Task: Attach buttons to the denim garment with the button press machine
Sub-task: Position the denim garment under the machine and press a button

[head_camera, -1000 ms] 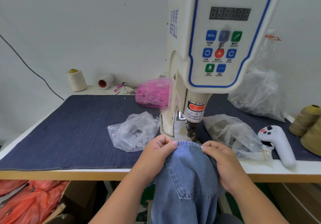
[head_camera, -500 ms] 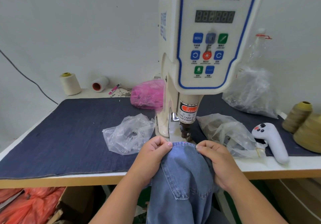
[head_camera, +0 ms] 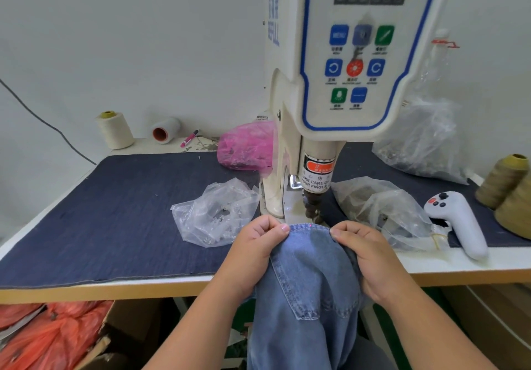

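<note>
My left hand (head_camera: 255,250) and right hand (head_camera: 363,254) pinch the denim garment (head_camera: 309,277) hem, press head (head_camera: 313,207) at 12 o'clock; no button is visible yet.

Views: one only, so no part is shared between views.
Position: worn on the person's head, above the near edge of the table (head_camera: 474,266).
Direction: forward and down, toward the wall (head_camera: 129,39) behind.
Nearness: close; the machine (head_camera: 339,68) fills the upper middle, its top cut off.
Lens: wide-angle; the table edges bend.
</note>
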A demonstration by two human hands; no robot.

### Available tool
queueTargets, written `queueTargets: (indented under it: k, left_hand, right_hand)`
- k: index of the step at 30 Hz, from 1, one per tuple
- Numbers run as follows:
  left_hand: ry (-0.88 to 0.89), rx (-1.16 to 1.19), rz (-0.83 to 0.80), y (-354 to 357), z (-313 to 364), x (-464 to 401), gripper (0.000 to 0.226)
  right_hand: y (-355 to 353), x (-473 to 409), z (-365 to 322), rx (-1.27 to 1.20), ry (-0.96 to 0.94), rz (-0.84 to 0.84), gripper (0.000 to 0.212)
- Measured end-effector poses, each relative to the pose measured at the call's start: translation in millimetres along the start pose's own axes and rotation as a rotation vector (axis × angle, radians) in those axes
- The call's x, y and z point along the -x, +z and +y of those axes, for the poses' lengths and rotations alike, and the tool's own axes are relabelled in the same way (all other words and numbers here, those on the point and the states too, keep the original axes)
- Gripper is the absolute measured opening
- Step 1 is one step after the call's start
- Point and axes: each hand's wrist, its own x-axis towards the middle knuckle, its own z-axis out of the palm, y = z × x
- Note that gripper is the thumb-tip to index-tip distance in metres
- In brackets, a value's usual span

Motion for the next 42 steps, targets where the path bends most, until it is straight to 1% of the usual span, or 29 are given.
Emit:
queueTargets:
  k: [13,22,30,42]
  left_hand:
    - [0.008,-0.012,0.017,2.5,1.1,1.8,0.022]
    - [-0.022,0.036,-0.023,0.3,1.3,1.8,0.021]
    - [-0.015,0.030,-0.041,-1.6,0.8,1.5,0.017]
    - [-0.006,0.024,-0.029,0.1,1.7,1.8,0.017]
  right_hand:
    - [0.7,-0.7,2.8,-0.021,-0.036,0.003,0.015]
    - [-1.8,-0.7,4.5,-0.004,-0.030,-0.016,0.015]
    - [-4.3,-2.2,5.9,-0.025,-0.036,-0.036,0.014]
    - [-5.5,-4.5,8.8,-0.051,-0.047,-0.030,0.023]
